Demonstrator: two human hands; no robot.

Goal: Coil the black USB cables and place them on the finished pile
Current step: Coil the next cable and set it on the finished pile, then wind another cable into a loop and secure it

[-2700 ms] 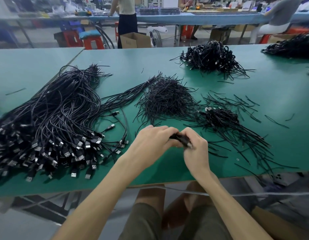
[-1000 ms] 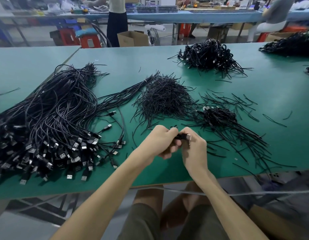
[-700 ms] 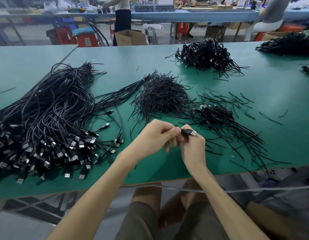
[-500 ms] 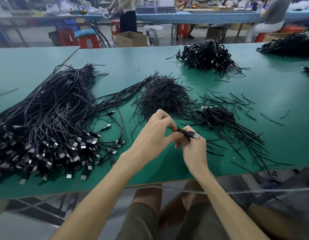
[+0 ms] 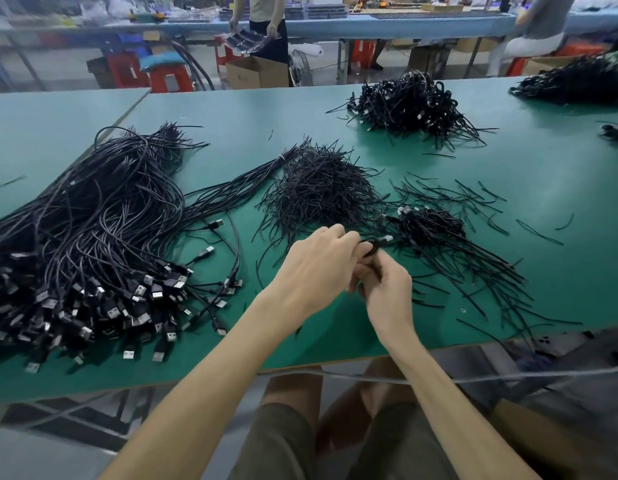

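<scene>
Both hands are meeting above the near middle of the green counter [image 5: 439, 341]. The left hand [image 5: 318, 271] and the right hand [image 5: 387, 292] are each closing their grip on one small coiled cable [image 5: 371, 245], held clear of the surface; its silver plug [image 5: 388, 238] is sticking out toward the right.

Risks, as judged from this view: the coil is springy, so loosening either grip is likely to let the loops open. The fingers are hiding most of the bundle, so whether a tie is already on it cannot be told. The free plug end is hanging near the loose ties [image 5: 473, 265] and may be snagging one on the way to the pile.

Counts: two hands, one cable in hand. One large heap of uncoiled cables [image 5: 92, 237] is lying at the left, too many to count. One mound of ties [image 5: 318, 192] is sitting beyond the hands. One small pile of coils [image 5: 432, 223] is lying just right of the hands, and one larger pile [image 5: 411, 105] farther back; which one is serving as the finished pile cannot be told.
</scene>
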